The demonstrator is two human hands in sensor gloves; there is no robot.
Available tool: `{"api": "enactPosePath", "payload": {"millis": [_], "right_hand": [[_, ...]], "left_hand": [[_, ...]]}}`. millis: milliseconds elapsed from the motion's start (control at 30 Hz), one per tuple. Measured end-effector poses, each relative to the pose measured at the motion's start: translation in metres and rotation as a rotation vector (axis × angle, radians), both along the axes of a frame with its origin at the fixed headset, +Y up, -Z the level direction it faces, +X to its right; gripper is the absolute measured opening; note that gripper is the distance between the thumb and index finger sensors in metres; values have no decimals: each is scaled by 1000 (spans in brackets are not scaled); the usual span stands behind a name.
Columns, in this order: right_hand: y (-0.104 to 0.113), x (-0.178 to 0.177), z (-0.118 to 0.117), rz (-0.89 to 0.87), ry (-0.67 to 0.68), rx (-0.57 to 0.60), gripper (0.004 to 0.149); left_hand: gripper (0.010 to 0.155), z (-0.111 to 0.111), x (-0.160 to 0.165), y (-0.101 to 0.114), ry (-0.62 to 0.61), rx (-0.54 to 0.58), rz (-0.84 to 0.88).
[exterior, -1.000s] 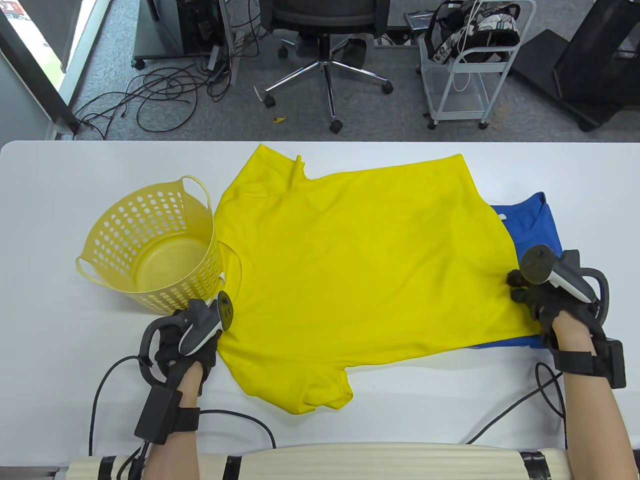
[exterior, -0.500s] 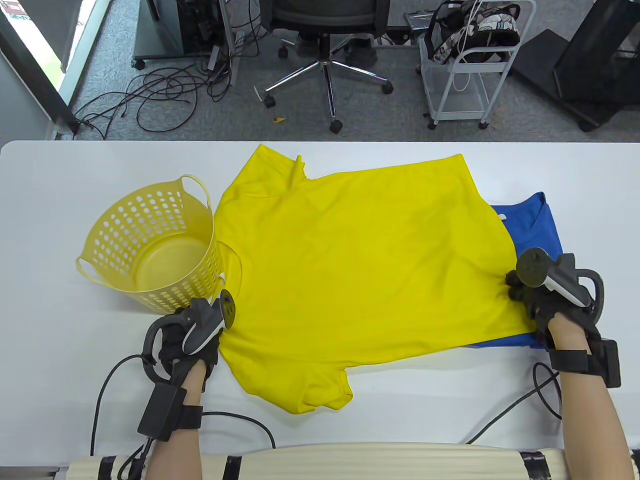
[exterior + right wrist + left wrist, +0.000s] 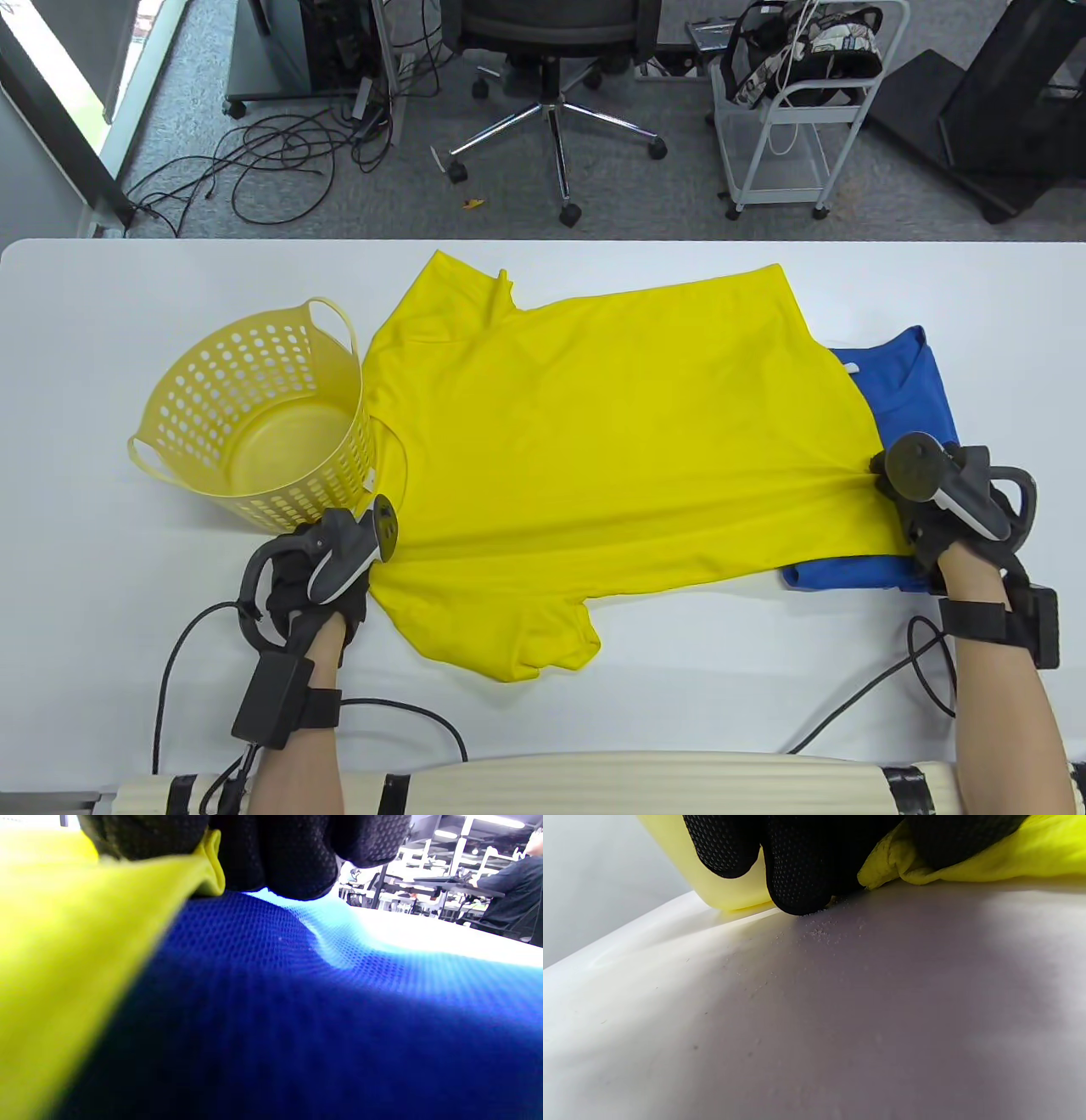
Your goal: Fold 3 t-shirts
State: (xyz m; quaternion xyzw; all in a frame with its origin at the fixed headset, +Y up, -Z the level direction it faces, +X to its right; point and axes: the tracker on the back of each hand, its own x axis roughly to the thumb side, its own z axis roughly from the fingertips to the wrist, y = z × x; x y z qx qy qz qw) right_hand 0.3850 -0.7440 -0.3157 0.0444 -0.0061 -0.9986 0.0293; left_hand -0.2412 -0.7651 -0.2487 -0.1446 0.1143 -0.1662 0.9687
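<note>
A yellow t-shirt [image 3: 611, 450] lies spread sideways across the white table [image 3: 102, 526], collar towards the left. Its right part covers a folded blue t-shirt [image 3: 912, 390]. My left hand [image 3: 318, 577] grips the yellow cloth [image 3: 967, 861] near the collar end, beside the basket. My right hand [image 3: 942, 518] pinches the yellow hem [image 3: 199, 870] over the blue cloth [image 3: 322, 1018], and creases run from that grip into the shirt. One short sleeve [image 3: 526, 645] hangs towards the table's near edge.
A yellow perforated basket [image 3: 263, 416], nothing in it, stands at the left against the shirt. Glove cables [image 3: 407, 713] trail over the near part of the table. An office chair [image 3: 551, 102] and a white cart [image 3: 789, 110] stand on the floor behind.
My right hand has pulled the yellow hem a little rightward, stretching the shirt taut. More of the blue shirt's near edge shows. The left hand holds its place.
</note>
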Motion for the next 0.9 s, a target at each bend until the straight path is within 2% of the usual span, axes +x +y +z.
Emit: {"api": "enactPosePath", "payload": {"millis": [167, 233, 300, 367, 400, 433, 467, 500, 533, 567, 600, 633, 667, 700, 733, 800, 900], "right_hand": [[8, 0, -1, -3, -16, -9, 38], [17, 2, -1, -19, -52, 17, 39], [34, 6, 5, -66, -83, 175, 39], [58, 12, 21, -180, -111, 519, 39], [67, 14, 29, -213, -121, 623, 39], [71, 15, 34, -211, -121, 674, 39], [75, 16, 36, -190, -95, 660, 39], [75, 17, 35, -176, -85, 580, 39], [71, 18, 29, -165, -69, 390, 38], [61, 21, 24, -164, -53, 136, 38], [54, 22, 22, -156, -64, 38, 39], [42, 25, 18, -157, -51, -89, 39], [33, 28, 16, -186, -45, -168, 41], [30, 30, 15, -208, -48, -171, 44], [28, 33, 15, -235, -56, -149, 48], [29, 34, 16, -260, -60, -76, 50], [29, 29, 16, -227, -38, -51, 50]], "left_hand": [[42, 3, -5, 10, 15, -14, 59], [42, 9, -5, 25, 5, 82, 94], [42, 17, -6, 45, -3, 201, 144], [42, 31, -7, 69, -29, 429, 191], [42, 40, -7, 80, -32, 572, 195], [42, 44, -6, 86, -38, 643, 196], [42, 49, -5, 90, -37, 684, 174], [42, 49, -3, 90, -40, 658, 145], [42, 47, -2, 84, -64, 568, 120], [42, 43, 0, 73, -104, 452, 112], [42, 38, 1, 66, -112, 339, 109], [43, 34, 2, 54, -105, 136, 123], [46, 31, 2, 43, -108, 24, 142], [51, 28, 3, 37, -108, -37, 157], [55, 26, 4, 31, -106, -40, 161], [54, 24, 5, 29, -92, 3, 161], [52, 23, 10, 26, -82, 19, 163]]}}
